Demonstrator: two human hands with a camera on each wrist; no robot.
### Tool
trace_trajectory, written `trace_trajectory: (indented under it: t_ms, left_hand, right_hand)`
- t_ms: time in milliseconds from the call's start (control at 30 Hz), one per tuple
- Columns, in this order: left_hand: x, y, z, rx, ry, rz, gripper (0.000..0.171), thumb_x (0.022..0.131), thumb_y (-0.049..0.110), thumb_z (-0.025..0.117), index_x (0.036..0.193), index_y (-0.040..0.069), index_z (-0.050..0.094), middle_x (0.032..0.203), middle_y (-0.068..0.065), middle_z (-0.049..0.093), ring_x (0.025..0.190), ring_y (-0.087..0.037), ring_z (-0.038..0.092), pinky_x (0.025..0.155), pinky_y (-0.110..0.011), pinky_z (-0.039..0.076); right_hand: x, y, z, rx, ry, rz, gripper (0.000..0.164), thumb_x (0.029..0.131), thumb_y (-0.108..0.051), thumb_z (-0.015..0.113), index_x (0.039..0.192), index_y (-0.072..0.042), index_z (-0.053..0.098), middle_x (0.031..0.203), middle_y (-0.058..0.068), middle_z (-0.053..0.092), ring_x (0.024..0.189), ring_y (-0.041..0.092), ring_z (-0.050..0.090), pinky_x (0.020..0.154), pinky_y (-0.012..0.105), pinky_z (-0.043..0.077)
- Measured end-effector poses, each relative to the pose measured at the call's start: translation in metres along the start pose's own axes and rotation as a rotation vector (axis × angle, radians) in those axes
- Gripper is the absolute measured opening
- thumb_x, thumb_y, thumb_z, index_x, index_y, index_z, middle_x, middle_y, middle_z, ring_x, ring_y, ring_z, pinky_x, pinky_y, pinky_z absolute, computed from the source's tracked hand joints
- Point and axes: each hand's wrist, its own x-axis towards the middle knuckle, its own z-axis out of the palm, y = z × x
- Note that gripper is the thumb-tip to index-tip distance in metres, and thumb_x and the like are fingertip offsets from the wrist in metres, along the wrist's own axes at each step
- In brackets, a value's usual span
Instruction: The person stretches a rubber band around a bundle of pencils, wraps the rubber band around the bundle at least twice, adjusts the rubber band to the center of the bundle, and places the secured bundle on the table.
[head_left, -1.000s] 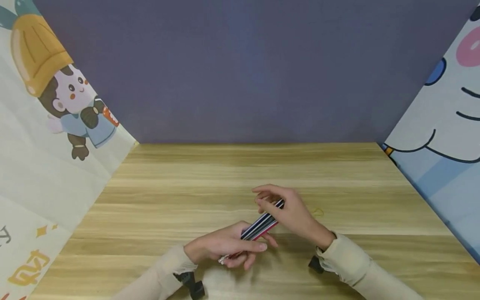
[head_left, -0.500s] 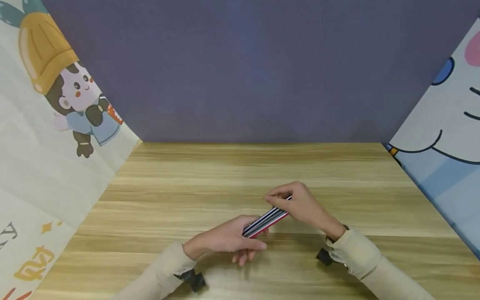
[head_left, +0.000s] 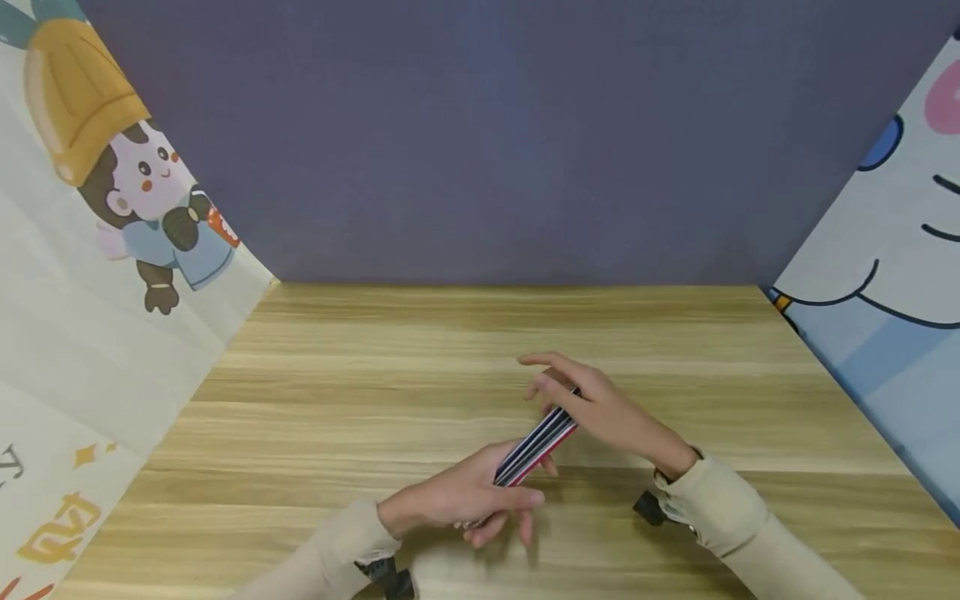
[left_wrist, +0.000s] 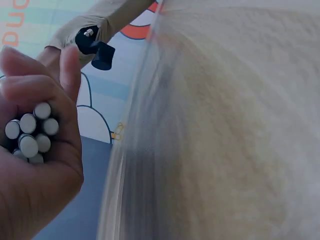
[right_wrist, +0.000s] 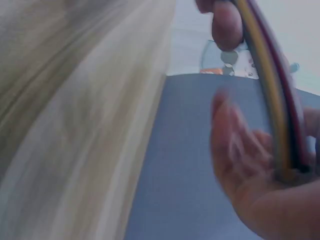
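A bundle of slim pencils (head_left: 534, 450) slants up to the right between my hands, over the table. My left hand (head_left: 465, 490) grips its lower part, thumb laid along the near side. The left wrist view shows several round white pencil ends (left_wrist: 28, 123) poking out of the curled left fingers. At the upper end, my right hand (head_left: 611, 410) has its fingers spread loosely, index finger stretched out. In the right wrist view, yellow and dark red pencil shafts (right_wrist: 270, 75) run down to the right palm, somewhat blurred.
The wooden table (head_left: 360, 375) lies under both hands. A dark blue-grey panel (head_left: 487, 150) stands behind it, with cartoon-printed sheets on the left (head_left: 67, 333) and right (head_left: 892, 275). Black camera mounts (head_left: 651, 508) sit at the wrists.
A small yellow loop seen by the right wrist a second ago is out of sight. The right fingers drew together at the bundle's top, then spread again. Left hand keeps its grip.
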Motion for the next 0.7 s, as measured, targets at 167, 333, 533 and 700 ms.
trace_trajectory:
  t_ms: [167,333,533,700]
  left_hand:
    - [-0.001,-0.004,-0.005,-0.065,0.010,-0.017,0.037,0.103,0.014,0.054,0.136,0.003,0.041,0.073,-0.010,0.069,0.034,-0.010,0.050,0.024,-0.031,0.032]
    - [0.002,-0.009,-0.010,-0.105,0.059,-0.021,0.036,0.102,0.009,0.054,0.135,0.001,0.042,0.076,-0.018,0.069,0.040,-0.015,0.058,0.029,-0.029,0.042]
    - [0.000,-0.013,-0.018,-0.193,0.086,-0.068,0.040,0.102,0.009,0.053,0.138,0.001,0.037,0.079,-0.014,0.071,0.048,-0.015,0.064,0.040,-0.024,0.052]
    - [0.002,-0.016,-0.021,-0.211,0.089,-0.080,0.039,0.102,0.008,0.053,0.137,0.003,0.038,0.078,-0.013,0.070,0.049,-0.013,0.064,0.040,-0.023,0.052]
  right_hand:
    - [-0.007,0.002,-0.026,-0.073,0.145,0.016,0.038,0.110,-0.028,0.039,0.143,-0.013,0.049,0.121,0.008,0.065,0.108,0.026,0.064,0.088,0.041,0.057]
    - [-0.034,0.026,-0.047,-0.299,0.112,0.113,0.038,0.107,-0.023,0.049,0.142,-0.009,0.051,0.130,0.012,0.061,0.116,0.031,0.059,0.090,0.051,0.054]
    - [-0.073,0.055,-0.049,-0.347,-0.162,0.185,0.044,0.100,-0.016,0.062,0.141,-0.005,0.052,0.148,0.021,0.044,0.135,0.046,0.039,0.101,0.065,0.041]
    - [-0.082,0.068,-0.050,-0.393,-0.151,0.196,0.028,0.093,-0.006,0.068,0.121,-0.009,0.064,0.126,0.012,0.059,0.115,0.033,0.056,0.090,0.049,0.052]
